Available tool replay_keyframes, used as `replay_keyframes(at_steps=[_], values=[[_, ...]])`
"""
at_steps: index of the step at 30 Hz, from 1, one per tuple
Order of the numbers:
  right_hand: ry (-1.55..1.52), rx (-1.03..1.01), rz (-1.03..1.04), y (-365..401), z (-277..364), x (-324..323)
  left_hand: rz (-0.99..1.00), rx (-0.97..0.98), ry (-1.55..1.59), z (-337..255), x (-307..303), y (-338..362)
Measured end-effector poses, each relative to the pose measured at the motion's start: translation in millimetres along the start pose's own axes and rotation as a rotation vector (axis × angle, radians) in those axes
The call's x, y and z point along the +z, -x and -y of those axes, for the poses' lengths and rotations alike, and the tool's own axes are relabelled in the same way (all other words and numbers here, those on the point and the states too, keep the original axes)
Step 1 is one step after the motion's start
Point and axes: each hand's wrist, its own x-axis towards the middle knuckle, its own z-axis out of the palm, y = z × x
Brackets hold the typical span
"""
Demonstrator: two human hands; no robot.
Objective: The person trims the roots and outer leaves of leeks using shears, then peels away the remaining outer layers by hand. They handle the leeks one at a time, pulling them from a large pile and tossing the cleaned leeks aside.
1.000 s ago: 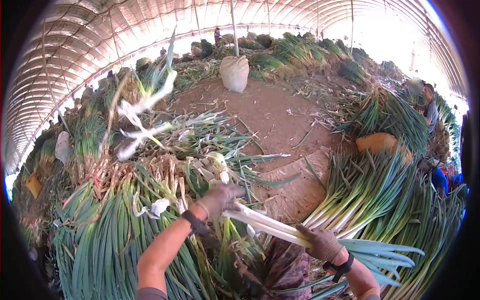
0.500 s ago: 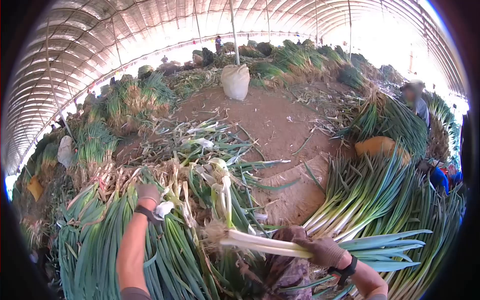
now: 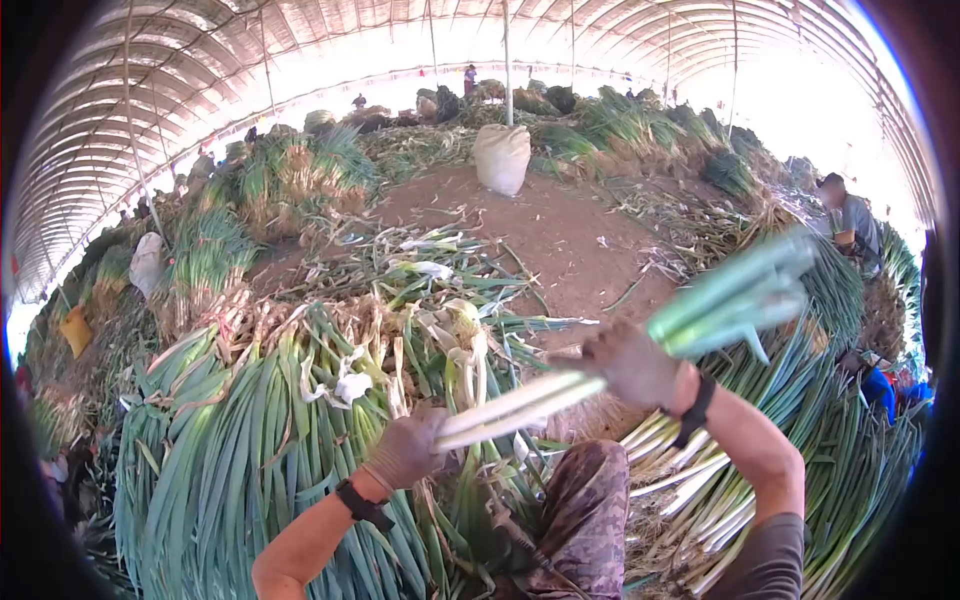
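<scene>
A small bunch of green onions point(image 3: 530, 402) is held in front of me, its white stalks pointing left and its green tops blurred at the upper right. My right hand point(image 3: 635, 365), gloved, is closed around the middle of the bunch. At the root end, my left hand point(image 3: 412, 447), also gloved, has its fingers closed on the white stalks; the roots are hidden by it. Below and left lies a thick pile of green onions point(image 3: 240, 440) with long green leaves. Another pile of green onions point(image 3: 790, 440) with white stalks lies to my right.
Peeled leaves and scraps point(image 3: 430, 265) litter the ground ahead. A white sack point(image 3: 502, 160) stands by a pole on bare soil point(image 3: 570, 240). Bundled onions point(image 3: 310, 165) are heaped at the back left. A person point(image 3: 853, 225) is at the right. My camouflage-clad knee point(image 3: 590, 490) is below the bunch.
My left hand has moved right from the left pile onto the bunch's root end. My right hand has risen, tilting the green tops upward. The view has shifted slightly left.
</scene>
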Motion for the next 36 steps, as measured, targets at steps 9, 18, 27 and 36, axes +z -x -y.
replay_keyframes(at_steps=[9, 18, 27, 36], values=[[-0.532, 0.684, 0.093, -129, 86, 62, -0.042, -0.799, 1.216, 5, 131, 71], [-2.114, 0.603, 0.458, -43, 300, 156, -0.095, -0.771, 1.063, -15, 155, 125], [-2.039, 0.857, 0.247, -39, 321, 177, 0.332, -0.965, 1.127, -36, 114, 110], [-2.130, 0.801, -0.053, -14, 348, 159, 0.224, -0.874, 1.148, 14, 139, 125]])
